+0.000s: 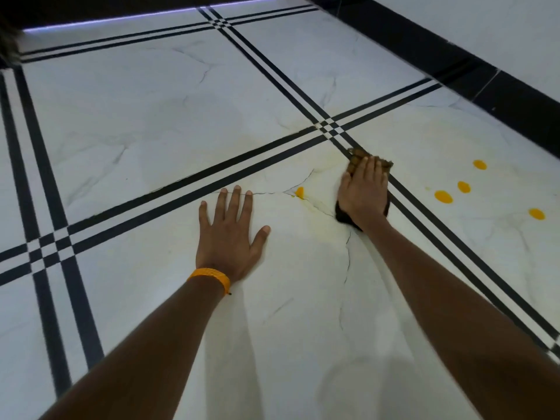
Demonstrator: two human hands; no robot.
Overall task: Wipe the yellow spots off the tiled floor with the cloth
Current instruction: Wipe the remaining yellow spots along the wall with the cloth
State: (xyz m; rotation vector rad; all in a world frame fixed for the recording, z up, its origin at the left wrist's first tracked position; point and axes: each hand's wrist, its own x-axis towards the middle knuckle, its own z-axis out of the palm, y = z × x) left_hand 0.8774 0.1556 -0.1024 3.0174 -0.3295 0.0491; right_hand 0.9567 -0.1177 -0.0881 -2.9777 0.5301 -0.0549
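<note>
Tiled floor (pixel 151 116): white, with black double stripes.
Left hand (pixel 229 234): lay flat on the floor, fingers straight and spread; orange wristband (pixel 210 278).
Yellow spot (pixel 299 192): lay between the hands.
Right hand (pixel 363 192): fingers straight, pressed the brown cloth (pixel 357 156) onto a stripe.
Four yellow spots (pixel 443 197): lay right of the cloth.

Single wide-angle view from a camera on the person's head, facing forward and steeply down at the tiled floor (pixel 145 116), which fills nearly the whole frame. The left hand (pixel 225 237) and right hand (pixel 363 192) reach in from the bottom edge, close below the camera. Black skirting (pixel 454 65) crosses the top right corner.
</note>
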